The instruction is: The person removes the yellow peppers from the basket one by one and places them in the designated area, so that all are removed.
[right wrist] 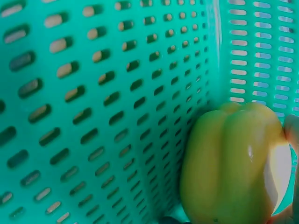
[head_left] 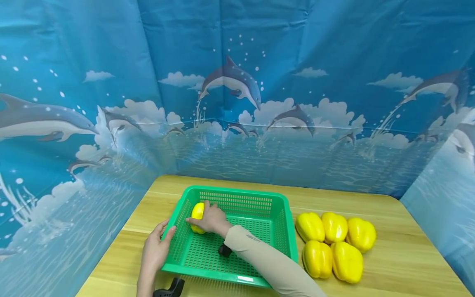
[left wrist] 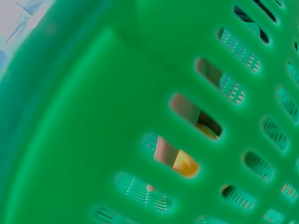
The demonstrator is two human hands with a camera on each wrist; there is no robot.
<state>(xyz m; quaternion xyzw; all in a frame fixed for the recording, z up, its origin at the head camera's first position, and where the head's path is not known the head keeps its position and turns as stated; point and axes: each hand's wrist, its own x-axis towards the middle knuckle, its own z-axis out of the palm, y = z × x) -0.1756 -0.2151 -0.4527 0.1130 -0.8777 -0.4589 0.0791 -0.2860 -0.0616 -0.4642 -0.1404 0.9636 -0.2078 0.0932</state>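
Note:
A green plastic basket [head_left: 230, 275] with slotted walls stands on the table. At its left rim, my left hand [head_left: 155, 248] grips the edge, thumb on the rim and fingers along the outer side. Inside the basket, my right hand [head_left: 212, 219] holds a yellow bell pepper [head_left: 198, 212] near the left wall. The right wrist view shows this bell pepper [right wrist: 224, 163] from close by, with fingertips at its right side. Through the slots of the basket wall [left wrist: 93, 116], the left wrist view gives only glimpses of the right hand and the pepper.
Several more yellow bell peppers [head_left: 335, 227] lie grouped on the wooden table [head_left: 400, 264], just right of the basket. A blue curtain [head_left: 237, 156] printed with dolphins hangs behind the table and along both sides.

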